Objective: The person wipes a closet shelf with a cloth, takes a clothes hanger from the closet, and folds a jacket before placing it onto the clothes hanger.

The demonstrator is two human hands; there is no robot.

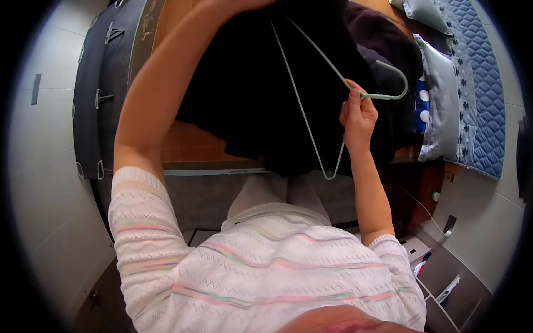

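Note:
My right hand (360, 114) is closed round the neck of a pale green wire clothes hanger (383, 97), with its hook pointing right. The hanger's long side slants down in front of a black garment (244, 105), which is spread over the wooden surface and hangs past its front edge. My left hand (247, 4) reaches to the top of the view at the garment's far part. Its fingers are hidden or cut off there, so its grip does not show.
A dark purple cloth (377, 33) lies beyond the hanger. To the right are a silvery pillow (441, 100) and a blue quilted cover (483, 83). A dark folding panel with metal clips (102, 83) stands at left. Below right is a divided drawer (444, 288).

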